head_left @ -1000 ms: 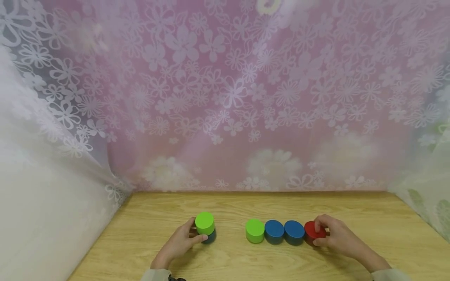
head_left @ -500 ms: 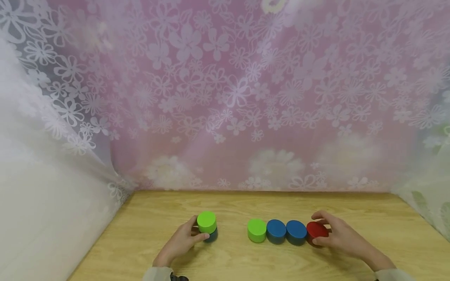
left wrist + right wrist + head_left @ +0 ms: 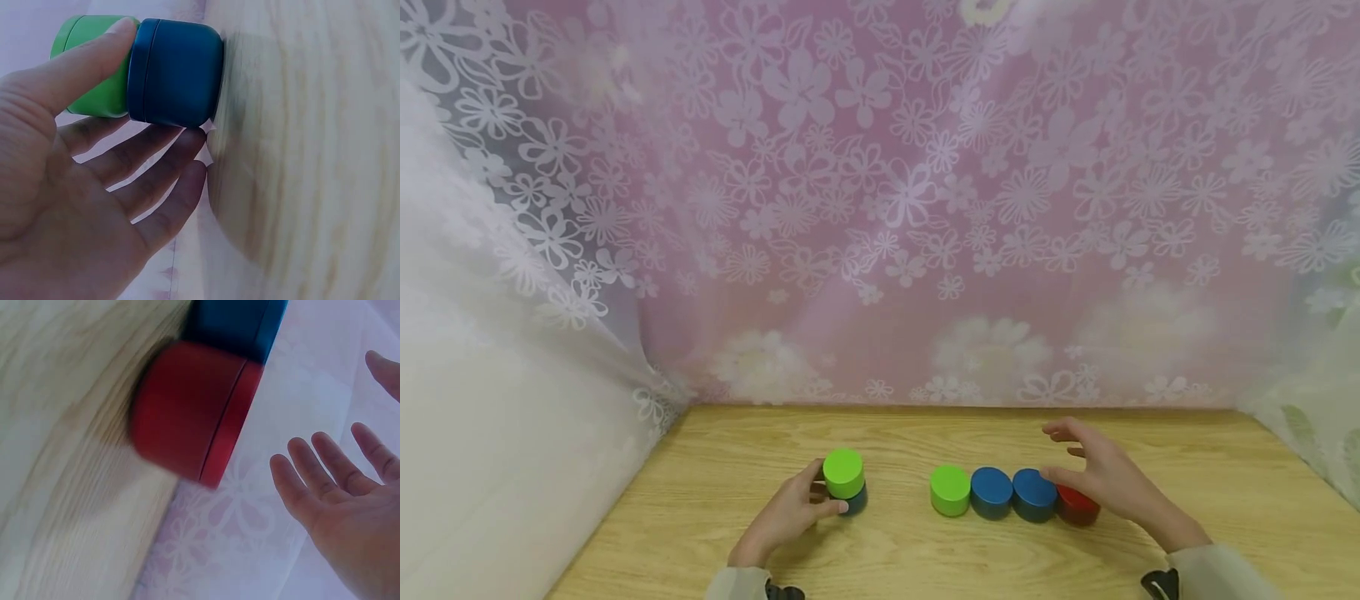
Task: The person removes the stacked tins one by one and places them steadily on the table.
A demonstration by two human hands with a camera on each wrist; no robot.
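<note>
On the left in the head view, a green round tin (image 3: 843, 472) stands on a dark blue tin (image 3: 856, 502). My left hand (image 3: 786, 510) holds this stack: in the left wrist view the thumb (image 3: 94, 65) lies across the green tin, its tip near the seam, and the fingers reach behind both. To the right runs a touching row of a green tin (image 3: 951, 491), two blue tins (image 3: 991, 493) and a red tin (image 3: 1079, 508). Above the red end hovers my right hand (image 3: 1108, 477), fingers spread and holding nothing; the right wrist view shows it apart from the red tin (image 3: 187, 412).
All the tins stand on a light wooden table (image 3: 895, 558). A pink flowered curtain (image 3: 880, 250) hangs along the table's back edge, with pale sheets at the left (image 3: 497, 417) and right sides. Dark wrist bands show at both cuffs.
My right hand has let go of the red tin and risen up and to the left, its fingers opening. The left hand keeps its hold on the stack.
</note>
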